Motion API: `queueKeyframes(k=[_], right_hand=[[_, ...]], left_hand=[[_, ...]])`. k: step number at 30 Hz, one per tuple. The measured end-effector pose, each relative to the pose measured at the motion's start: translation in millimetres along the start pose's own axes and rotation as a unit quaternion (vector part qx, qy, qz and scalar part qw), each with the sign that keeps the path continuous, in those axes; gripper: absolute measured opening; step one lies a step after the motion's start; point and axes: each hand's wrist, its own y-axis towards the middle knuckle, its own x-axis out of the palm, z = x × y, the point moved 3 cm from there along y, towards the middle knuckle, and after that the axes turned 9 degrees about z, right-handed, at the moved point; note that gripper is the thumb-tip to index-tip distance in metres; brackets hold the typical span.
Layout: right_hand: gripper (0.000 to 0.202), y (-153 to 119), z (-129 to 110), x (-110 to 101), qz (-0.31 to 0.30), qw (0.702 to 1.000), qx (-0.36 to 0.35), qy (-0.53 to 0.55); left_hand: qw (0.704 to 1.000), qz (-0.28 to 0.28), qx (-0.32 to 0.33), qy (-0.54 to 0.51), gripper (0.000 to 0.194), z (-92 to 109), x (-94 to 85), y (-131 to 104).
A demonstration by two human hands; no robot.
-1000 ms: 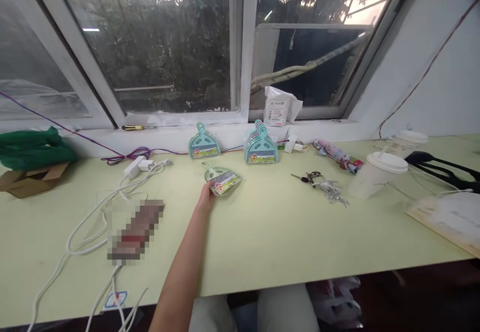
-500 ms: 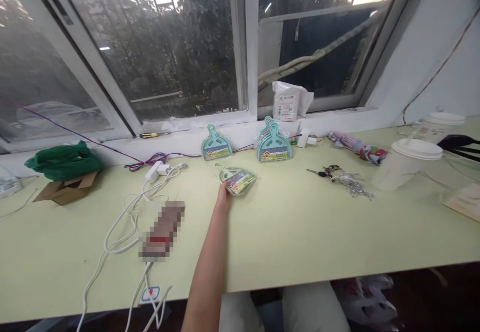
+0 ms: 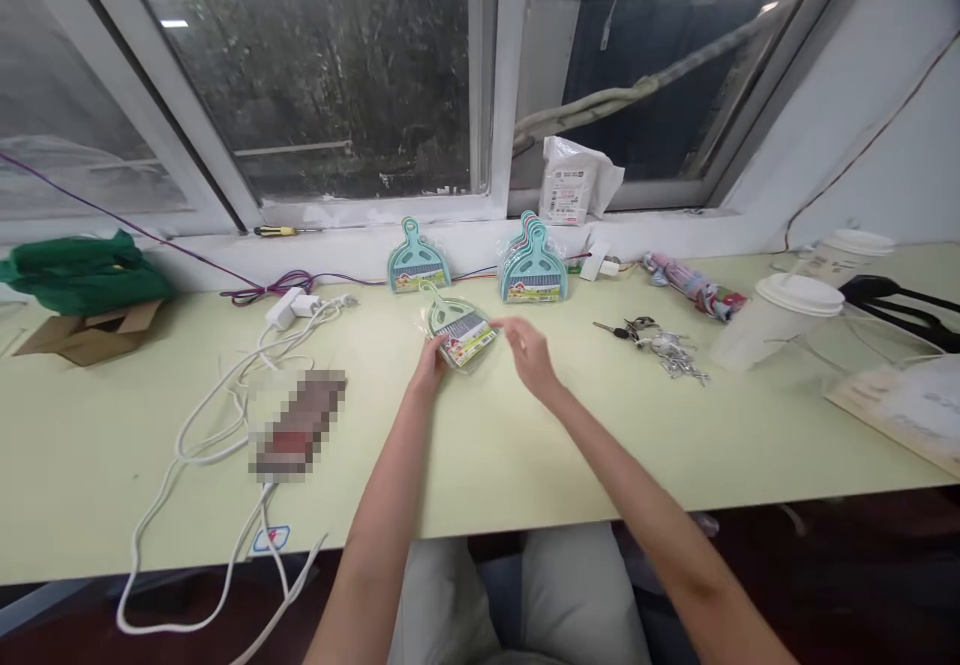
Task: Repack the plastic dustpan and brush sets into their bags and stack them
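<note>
My left hand [image 3: 430, 363] grips the lower left edge of a pale green dustpan and brush set [image 3: 457, 330] in clear plastic with a printed label. The set is tilted just above the table, its looped handle pointing up and left. At the set's right edge is my right hand [image 3: 531, 353], index finger stretched out and the other fingers curled; whether the fingertip touches the wrap, I cannot tell. Behind, a stack of blue-green dustpan sets [image 3: 534, 267] leans at the wall, and a smaller group of dustpan sets [image 3: 417, 260] stands left of it.
A blurred-out flat object [image 3: 300, 425] and white cables [image 3: 184, 435] lie on the left. Farther left is a green bag [image 3: 82, 270] on a cardboard box [image 3: 94, 335]. To the right are keys [image 3: 667, 345], a folded umbrella [image 3: 694, 285] and a lidded cup [image 3: 776, 320].
My right hand has come into view from the right and reached the side of the dustpan set. My left hand still holds the set. The camera view has shifted slightly.
</note>
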Motion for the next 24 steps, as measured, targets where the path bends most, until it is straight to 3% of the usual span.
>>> queueKeyframes(k=[2,5,8,11,14,17,20,24], right_hand=[[0.047,-11,7,13,-0.022,0.999,0.031,-0.003],[0.047,-26,17,25,-0.056,0.997,0.037,-0.031],[0.042,-30,22,23,-0.039,0.995,0.009,-0.088],[0.044,-30,28,22,-0.088,0.988,0.023,-0.124],[0.046,-29,39,23,-0.116,0.981,0.099,-0.119],[0.044,-27,53,20,-0.065,0.974,0.213,-0.045],[0.042,-26,68,15,-0.007,0.937,0.347,0.044],[0.042,-27,77,6,0.054,0.893,0.429,0.123]], left_hand=[[1.000,-0.021,-0.001,0.007,0.043,0,3.0,-5],[0.999,-0.040,-0.006,0.014,0.042,0,10.0,-11],[0.999,-0.047,-0.001,0.025,0.040,3,17.5,-18],[0.999,-0.045,-0.005,0.026,0.037,5,22.0,-23],[0.999,-0.030,-0.020,0.024,0.038,4,22.7,-26],[0.997,-0.042,-0.055,0.028,0.043,0,23.2,-27],[0.994,-0.067,-0.077,0.040,0.047,-3,23.7,-28],[0.994,-0.085,-0.062,0.038,0.057,-6,23.5,-29]])
